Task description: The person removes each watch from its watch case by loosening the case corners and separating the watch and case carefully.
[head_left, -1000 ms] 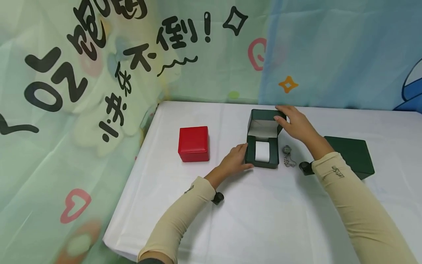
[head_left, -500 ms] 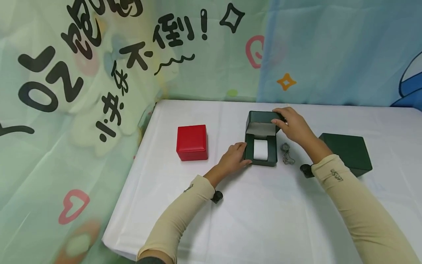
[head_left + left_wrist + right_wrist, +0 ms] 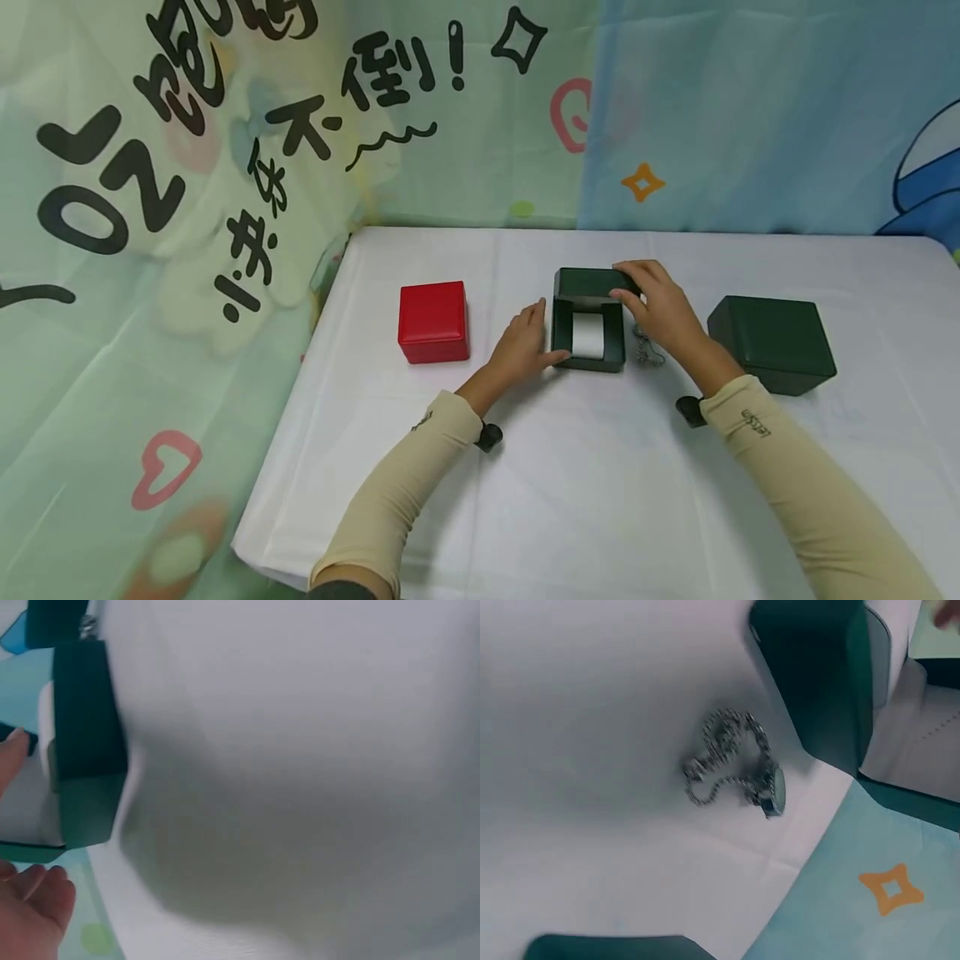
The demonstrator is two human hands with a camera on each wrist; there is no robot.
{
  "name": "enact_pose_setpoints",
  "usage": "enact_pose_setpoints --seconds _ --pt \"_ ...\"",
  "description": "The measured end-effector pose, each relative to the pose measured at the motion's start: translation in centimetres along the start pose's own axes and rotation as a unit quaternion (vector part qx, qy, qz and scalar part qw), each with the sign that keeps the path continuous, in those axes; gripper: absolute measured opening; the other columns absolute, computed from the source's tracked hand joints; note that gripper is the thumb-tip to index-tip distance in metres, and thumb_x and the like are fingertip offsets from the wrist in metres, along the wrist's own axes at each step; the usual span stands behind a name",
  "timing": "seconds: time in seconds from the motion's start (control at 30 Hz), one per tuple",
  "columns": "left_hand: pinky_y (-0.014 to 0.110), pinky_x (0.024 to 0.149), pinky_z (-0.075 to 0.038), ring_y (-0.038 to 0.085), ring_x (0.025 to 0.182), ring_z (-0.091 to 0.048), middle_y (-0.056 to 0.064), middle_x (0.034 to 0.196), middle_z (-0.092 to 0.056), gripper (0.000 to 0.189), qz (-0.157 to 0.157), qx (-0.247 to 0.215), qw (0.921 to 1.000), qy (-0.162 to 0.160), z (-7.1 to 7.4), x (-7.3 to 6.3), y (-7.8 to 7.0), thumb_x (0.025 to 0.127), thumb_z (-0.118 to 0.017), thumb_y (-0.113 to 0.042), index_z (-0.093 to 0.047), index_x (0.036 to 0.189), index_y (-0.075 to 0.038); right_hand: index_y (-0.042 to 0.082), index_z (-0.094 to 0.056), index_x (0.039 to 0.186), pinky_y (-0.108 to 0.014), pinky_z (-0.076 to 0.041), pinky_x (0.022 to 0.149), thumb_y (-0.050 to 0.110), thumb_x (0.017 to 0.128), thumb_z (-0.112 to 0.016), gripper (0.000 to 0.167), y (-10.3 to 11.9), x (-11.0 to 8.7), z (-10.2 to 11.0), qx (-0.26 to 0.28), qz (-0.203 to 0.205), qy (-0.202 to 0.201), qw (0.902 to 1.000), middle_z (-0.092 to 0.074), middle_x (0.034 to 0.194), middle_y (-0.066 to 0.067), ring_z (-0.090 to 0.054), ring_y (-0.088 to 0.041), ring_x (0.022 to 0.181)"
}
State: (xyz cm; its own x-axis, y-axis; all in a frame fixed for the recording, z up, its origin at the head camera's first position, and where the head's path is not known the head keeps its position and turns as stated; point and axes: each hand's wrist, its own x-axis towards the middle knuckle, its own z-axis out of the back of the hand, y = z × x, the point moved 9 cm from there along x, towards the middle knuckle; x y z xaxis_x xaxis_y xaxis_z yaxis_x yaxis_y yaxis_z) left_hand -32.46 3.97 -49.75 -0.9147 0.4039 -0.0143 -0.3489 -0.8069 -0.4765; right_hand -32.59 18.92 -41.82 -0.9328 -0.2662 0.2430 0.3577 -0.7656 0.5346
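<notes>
A small dark green watch box [image 3: 613, 343] holds a white cushion [image 3: 588, 335], its lid [image 3: 581, 282] tilted partway down. My right hand [image 3: 662, 312] grips the lid's right corner, thumb at the front and fingers over the top. Beside the box's left side is my left hand [image 3: 519, 348], its fingers extended and thumb at the near corner. In the left wrist view, fingertips [image 3: 52, 896] show close to the green box. A silver watch [image 3: 774, 791] with a chain-like bracelet lies right of the box, partly covered by my right hand in the head view.
A closed red box [image 3: 432, 321] stands to the left on the white tablecloth [image 3: 585, 483]. Farther right, past my right wrist, is a larger closed green box [image 3: 772, 342]. A printed curtain [image 3: 465, 183] hangs behind the table and along its left side.
The watch box's lid has tilted down toward the base, with my right hand coming lower along with it. My left hand's fingers have straightened along the box's side.
</notes>
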Motion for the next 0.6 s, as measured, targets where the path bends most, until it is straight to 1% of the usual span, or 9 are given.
enact_pose_setpoints --seconds 0.07,0.17,0.3,0.37,0.47,0.53,0.6 --pt "0.03 0.106 -0.034 0.025 0.129 -0.038 0.013 0.142 -0.035 0.088 -0.014 -0.022 0.9995 -0.019 0.8 0.2 -0.3 0.082 -0.065 -0.041 -0.018 0.144 -0.002 0.001 -0.042 0.132 -0.054 -0.039 0.086 0.023 0.094 -0.049 0.045 0.0 -0.4 -0.1 -0.003 0.007 -0.015 0.9999 -0.038 0.129 -0.023 -0.044 -0.039 0.108" --pt "0.032 0.106 -0.034 0.025 0.128 -0.038 0.012 0.141 -0.038 0.081 -0.034 -0.055 0.9969 -0.044 1.9 0.3 -0.7 0.086 -0.06 -0.04 -0.017 0.145 -0.004 0.0 -0.044 0.129 -0.054 -0.039 0.085 0.019 0.092 -0.052 0.043 0.3 -0.9 -0.1 -0.006 0.028 -0.04 0.9988 -0.04 0.127 -0.024 -0.045 -0.038 0.106" --pt "0.034 0.105 -0.035 0.026 0.128 -0.04 0.011 0.14 -0.042 0.073 -0.054 -0.082 0.9932 -0.062 2.6 0.5 -1.4 0.09 -0.054 -0.038 -0.019 0.145 -0.006 -0.002 -0.047 0.125 -0.052 -0.041 0.083 0.012 0.088 -0.058 0.042 0.7 -1.5 -0.1 -0.008 0.061 -0.071 0.9956 -0.042 0.123 -0.025 -0.047 -0.038 0.103" --pt "0.035 0.105 -0.036 0.026 0.127 -0.04 0.01 0.139 -0.043 0.07 -0.056 -0.085 0.9925 -0.067 2.8 0.5 -1.5 0.091 -0.052 -0.038 -0.02 0.145 -0.008 -0.003 -0.048 0.125 -0.052 -0.042 0.084 0.011 0.087 -0.059 0.042 0.8 -1.6 -0.1 -0.01 0.071 -0.083 0.994 -0.043 0.122 -0.025 -0.047 -0.038 0.104" --pt "0.033 0.104 -0.036 0.024 0.126 -0.042 0.009 0.138 -0.045 0.064 -0.05 -0.083 0.9924 -0.075 2.8 0.4 -1.5 0.092 -0.05 -0.038 -0.025 0.144 -0.008 -0.002 -0.049 0.123 -0.049 -0.044 0.079 0.009 0.085 -0.061 0.042 1.0 -1.9 -0.1 -0.016 0.082 -0.097 0.9918 -0.045 0.121 -0.024 -0.049 -0.036 0.1" --pt "0.032 0.103 -0.037 0.023 0.124 -0.044 0.008 0.135 -0.048 0.058 -0.044 -0.084 0.9921 -0.082 2.8 0.2 -1.4 0.093 -0.049 -0.037 -0.032 0.141 -0.007 -0.003 -0.052 0.119 -0.047 -0.045 0.076 0.006 0.081 -0.064 0.041 1.1 -2.5 -0.3 -0.021 0.093 -0.11 0.9894 -0.047 0.118 -0.023 -0.05 -0.035 0.098" --pt "0.031 0.103 -0.037 0.021 0.123 -0.046 0.007 0.131 -0.052 0.05 -0.044 -0.084 0.9916 -0.089 2.6 0.0 -1.5 0.094 -0.048 -0.034 -0.041 0.136 -0.007 -0.004 -0.056 0.112 -0.044 -0.048 0.073 0.002 0.077 -0.067 0.036 1.2 -3.3 -0.7 -0.033 0.109 -0.123 0.9858 -0.049 0.114 -0.023 -0.052 -0.034 0.098"
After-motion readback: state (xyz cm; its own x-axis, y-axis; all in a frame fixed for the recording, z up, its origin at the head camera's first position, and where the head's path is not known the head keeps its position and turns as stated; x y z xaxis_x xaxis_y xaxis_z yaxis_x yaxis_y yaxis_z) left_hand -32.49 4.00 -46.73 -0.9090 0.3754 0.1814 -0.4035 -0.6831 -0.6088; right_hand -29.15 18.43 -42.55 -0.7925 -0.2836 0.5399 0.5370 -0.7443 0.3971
